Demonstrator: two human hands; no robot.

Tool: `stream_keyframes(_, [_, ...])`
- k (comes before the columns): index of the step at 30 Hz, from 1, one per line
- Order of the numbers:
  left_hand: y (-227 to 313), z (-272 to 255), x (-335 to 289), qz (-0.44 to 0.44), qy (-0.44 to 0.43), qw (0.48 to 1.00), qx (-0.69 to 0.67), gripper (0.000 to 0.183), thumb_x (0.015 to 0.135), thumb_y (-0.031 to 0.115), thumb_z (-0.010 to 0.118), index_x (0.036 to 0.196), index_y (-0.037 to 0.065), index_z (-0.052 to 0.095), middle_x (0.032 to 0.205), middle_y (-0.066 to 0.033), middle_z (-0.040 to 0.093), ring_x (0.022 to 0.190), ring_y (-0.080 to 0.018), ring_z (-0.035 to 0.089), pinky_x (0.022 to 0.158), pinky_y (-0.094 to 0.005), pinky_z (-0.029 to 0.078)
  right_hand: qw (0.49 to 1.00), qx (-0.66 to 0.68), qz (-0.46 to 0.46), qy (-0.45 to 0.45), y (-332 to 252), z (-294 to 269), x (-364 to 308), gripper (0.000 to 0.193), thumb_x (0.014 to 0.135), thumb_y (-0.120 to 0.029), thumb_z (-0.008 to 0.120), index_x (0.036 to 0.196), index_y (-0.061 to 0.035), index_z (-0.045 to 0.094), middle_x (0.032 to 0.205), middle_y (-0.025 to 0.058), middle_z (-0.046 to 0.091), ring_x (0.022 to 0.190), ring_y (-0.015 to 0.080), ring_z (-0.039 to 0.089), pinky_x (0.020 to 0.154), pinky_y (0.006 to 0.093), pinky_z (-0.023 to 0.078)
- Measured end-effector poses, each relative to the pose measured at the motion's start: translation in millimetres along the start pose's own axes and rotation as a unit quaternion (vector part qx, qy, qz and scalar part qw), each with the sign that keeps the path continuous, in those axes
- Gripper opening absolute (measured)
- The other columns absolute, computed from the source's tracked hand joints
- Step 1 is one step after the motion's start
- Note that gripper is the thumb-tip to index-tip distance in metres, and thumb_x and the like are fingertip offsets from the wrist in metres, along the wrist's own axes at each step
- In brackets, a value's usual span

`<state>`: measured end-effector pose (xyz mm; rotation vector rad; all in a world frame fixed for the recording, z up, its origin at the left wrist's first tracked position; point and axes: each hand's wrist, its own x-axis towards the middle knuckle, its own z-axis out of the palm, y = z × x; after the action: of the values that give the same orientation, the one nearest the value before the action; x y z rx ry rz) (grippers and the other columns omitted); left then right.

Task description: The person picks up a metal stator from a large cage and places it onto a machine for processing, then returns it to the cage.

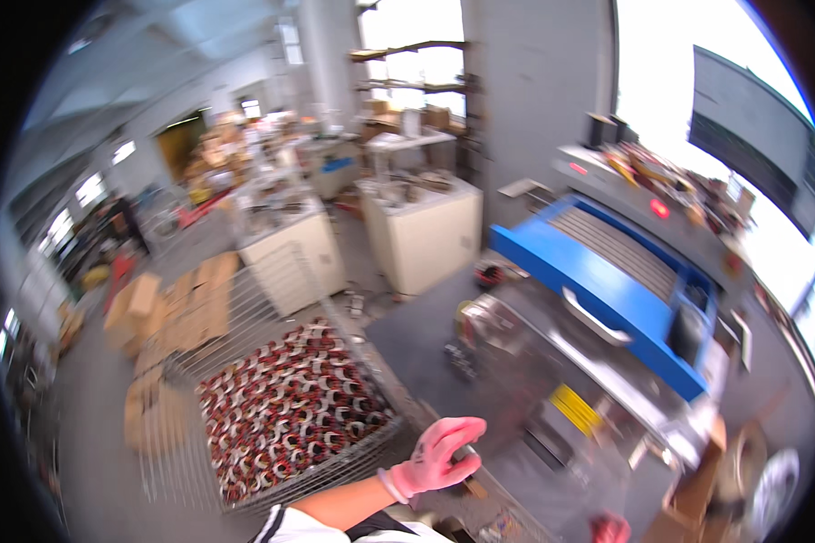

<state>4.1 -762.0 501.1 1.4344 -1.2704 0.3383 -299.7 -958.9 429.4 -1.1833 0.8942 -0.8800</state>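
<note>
If the left hand (439,457), loosely curled at the worktop's (407,335) left edge, its hold unclear, swung left, it could snag the wire basket (335,464) beside that edge, jostling the parts (290,407) inside; the right hand's (610,528) blurred grip I cannot tell.

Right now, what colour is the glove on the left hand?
The glove is pink, shown best in the head view.

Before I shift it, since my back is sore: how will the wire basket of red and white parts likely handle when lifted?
The wire basket is probably heavy for its size, as many red and white parts lie in it. Its metal-looking mesh should feel fairly stiff. Tilted, the parts might slide, since they look separate.
</note>
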Motion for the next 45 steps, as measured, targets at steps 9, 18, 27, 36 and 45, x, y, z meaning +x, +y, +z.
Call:
stream_keyframes(9, [8.5,39.0,-70.3,0.096,-0.373,0.918,-0.09,0.038,0.077,0.023,0.072,0.111,0.007,0.062,0.103,-0.0076,0.064,0.08,-0.024,0.065,0.067,-0.032,0.053,0.881,-0.331,-0.107,-0.32,-10.2,164.4,51.0,0.03,0.091,-0.031,0.057,0.09,-0.0025,0.066,0.072,0.0122,0.065,0.068,0.0234,0.064,0.065,0.0339,0.049])
stream_keyframes(18, [-38.3,83.9,-92.5,-0.043,-0.448,0.89,-0.07,0.049,0.088,0.03,0.057,0.13,0.005,0.049,0.132,-0.014,0.05,0.126,-0.0283,0.044,0.108,-0.0416,0.033,0.886,-0.284,0.007,-0.367,-1.8,239.3,49.2,0.032,0.094,-0.032,0.055,0.097,-0.0019,0.064,0.077,0.0119,0.065,0.069,0.0217,0.063,0.066,0.0323,0.049])
stream_keyframes(27, [-55.1,202.8,-78.4,0.021,-0.404,0.912,0.059,0.071,0.09,0.045,0.05,0.146,0.005,0.031,0.153,-0.0155,0.027,0.142,-0.0296,0.025,0.117,-0.0443,0.017,0.962,-0.212,-0.084,-0.151,28.3,200.5,55.8,0.048,0.091,-0.043,0.055,0.114,-0.0006,0.061,0.109,0.0165,0.066,0.101,0.0312,0.063,0.086,0.0412,0.049])
stream_keyframes(36, [-62.5,246.3,-91.8,0.002,-0.46,0.884,0.089,0.065,0.087,0.041,0.057,0.137,0.002,0.043,0.147,-0.0163,0.035,0.138,-0.0335,0.031,0.117,-0.0446,0.02,0.913,-0.344,-0.179,-0.13,41.1,83.4,150.0,0.059,0.083,-0.024,0.066,0.128,0.0046,0.041,0.109,0.0243,0.06,0.106,0.0361,0.057,0.089,0.0417,0.045])
stream_keyframes(45, [-59.0,250.6,-81.9,0.034,-0.434,0.898,0.071,0.069,0.086,0.039,0.059,0.14,0.002,0.038,0.148,-0.0171,0.034,0.137,-0.0345,0.032,0.116,-0.0452,0.022,0.727,-0.587,-0.357,-0.007,-4.9,38.0,255.8,0.042,0.078,-0.019,0.068,0.118,-0.0113,0.059,0.117,0.0115,0.058,0.111,0.0297,0.054,0.095,0.0424,0.042])
